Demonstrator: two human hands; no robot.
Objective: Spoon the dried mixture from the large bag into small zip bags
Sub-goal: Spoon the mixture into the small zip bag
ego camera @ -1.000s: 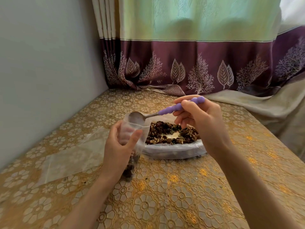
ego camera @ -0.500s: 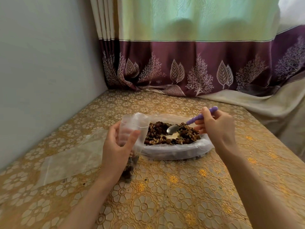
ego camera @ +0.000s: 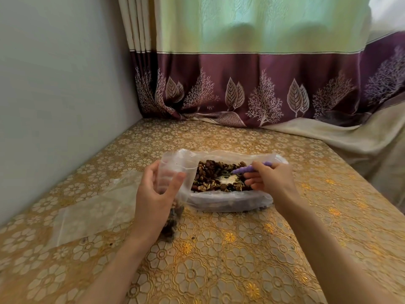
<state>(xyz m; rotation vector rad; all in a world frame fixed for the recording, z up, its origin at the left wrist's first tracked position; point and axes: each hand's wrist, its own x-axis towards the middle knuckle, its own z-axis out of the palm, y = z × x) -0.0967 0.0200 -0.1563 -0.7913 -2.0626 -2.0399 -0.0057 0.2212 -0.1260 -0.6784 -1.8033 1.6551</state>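
The large bag lay open on the table, near the middle, and it held the dried mixture of brown and dark pieces. One small zip bag stood upright just beside its left end, touching it, with the mouth open; some of the same mixture sat in its bottom part, behind the wrist. The left hand gripped this small bag, fingers and thumb curled round its sides. The right hand pinched the purple handle of one spoon, and the bowl of the spoon was down in the mixture inside the large bag. Some flat empty bags lay on the table to the left of the hands; I could not count them. There were two hands, one spoon, one large bag. The wall closed the left edge of the table and the curtain closed the far edge. Bare table lay in front of the hands and to the right.
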